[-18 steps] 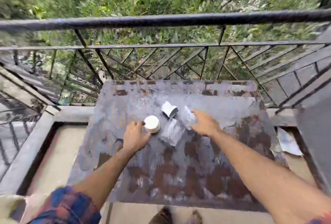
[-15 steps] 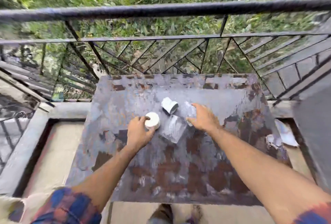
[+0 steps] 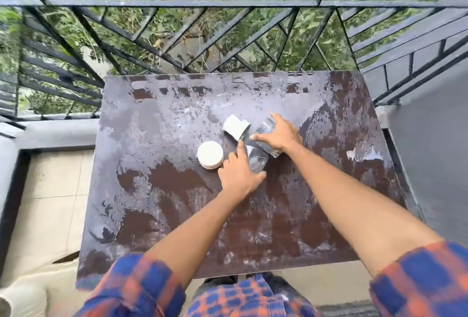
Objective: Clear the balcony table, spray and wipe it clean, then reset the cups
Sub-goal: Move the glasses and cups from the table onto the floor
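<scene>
The worn brown table (image 3: 177, 215) stands against the railing. Near its middle a white cup (image 3: 210, 155) sits upside down, and a second white cup (image 3: 236, 127) lies on its side behind it. My left hand (image 3: 239, 177) is spread flat on the table just right of the upturned cup. A clear glass (image 3: 257, 162) lies in the fork between its index finger and thumb. My right hand (image 3: 281, 134) lies over another clear glass (image 3: 274, 151), which is tipped on its side, with thumb and fingers wrapped around it.
A black metal railing (image 3: 177, 5) runs along the far edge of the table, with greenery beyond it. A grey wall (image 3: 435, 139) is at the right and a tiled floor (image 3: 50, 190) at the left. A pale scrap (image 3: 362, 153) lies near the table's right edge.
My left hand has left the upturned white cup and slid right to the nearer glass. My right hand stays on the farther glass. The camera has tilted down over the table.
</scene>
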The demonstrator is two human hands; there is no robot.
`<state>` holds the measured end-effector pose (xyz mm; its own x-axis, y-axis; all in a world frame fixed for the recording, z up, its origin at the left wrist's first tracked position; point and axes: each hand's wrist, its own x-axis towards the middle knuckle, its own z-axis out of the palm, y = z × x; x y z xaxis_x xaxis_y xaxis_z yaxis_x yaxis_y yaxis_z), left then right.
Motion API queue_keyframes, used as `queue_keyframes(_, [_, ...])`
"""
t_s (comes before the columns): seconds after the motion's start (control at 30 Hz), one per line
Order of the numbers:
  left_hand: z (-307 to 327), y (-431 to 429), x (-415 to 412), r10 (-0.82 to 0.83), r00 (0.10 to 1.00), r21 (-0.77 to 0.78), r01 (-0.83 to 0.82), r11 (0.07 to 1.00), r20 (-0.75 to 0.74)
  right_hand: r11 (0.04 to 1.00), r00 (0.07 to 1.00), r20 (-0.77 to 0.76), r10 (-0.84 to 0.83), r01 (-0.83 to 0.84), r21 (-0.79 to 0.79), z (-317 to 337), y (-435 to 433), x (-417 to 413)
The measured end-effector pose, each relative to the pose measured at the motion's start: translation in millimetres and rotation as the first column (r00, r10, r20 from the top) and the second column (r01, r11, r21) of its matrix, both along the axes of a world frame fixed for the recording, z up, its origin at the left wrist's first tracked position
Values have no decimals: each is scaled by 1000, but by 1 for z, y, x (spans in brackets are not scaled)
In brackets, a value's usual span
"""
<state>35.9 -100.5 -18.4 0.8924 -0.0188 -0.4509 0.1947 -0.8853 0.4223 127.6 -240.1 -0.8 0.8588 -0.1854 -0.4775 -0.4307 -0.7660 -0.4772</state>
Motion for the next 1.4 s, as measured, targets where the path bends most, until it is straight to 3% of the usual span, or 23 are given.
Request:
queue_keyframes(0.17, [-7,5,3,41,999,-57,-43,997,-22,993,996,30,-90,91,-69,-1,-20,-16])
queue_keyframes(0.27, [0,23,-11,121,992,-252,-127,959,-39,985,983,98,-153,160,-68,0,-36,-43])
queue_keyframes(0.37, [16,53,-33,210,975,-442,-217,870,-66,967,950,185,-251,238,86,3,-50,-77])
queue_keyframes(0.57, [38,123,-99,511,859,-537,-436,722,-9,898,942,194,-275,180,401,8,-27,-147])
queue_keyframes(0.7, [34,162,-171,771,636,-537,-658,528,-21,849,984,132,-119,32,528,-1,26,-177])
queue_keyframes(0.83, [26,196,-246,943,333,-528,-802,279,-8,793,965,147,219,-264,549,-1,95,-196])
queue_keyframes(0.93, [19,228,-302,996,86,-546,-835,66,-12,706,890,148,432,-436,558,3,154,-215])
queue_keyframes(1.1, [-15,281,-365,965,-260,-558,-797,-231,-28,513,673,173,719,-682,521,12,241,-246])
queue_keyframes(1.23, [-63,321,-408,910,-409,-471,-790,-391,-69,421,549,166,819,-772,476,5,320,-276])
queue_keyframes(1.4, [-112,349,-445,882,-459,-381,-801,-462,-104,371,445,56,894,-804,464,-28,406,-318])
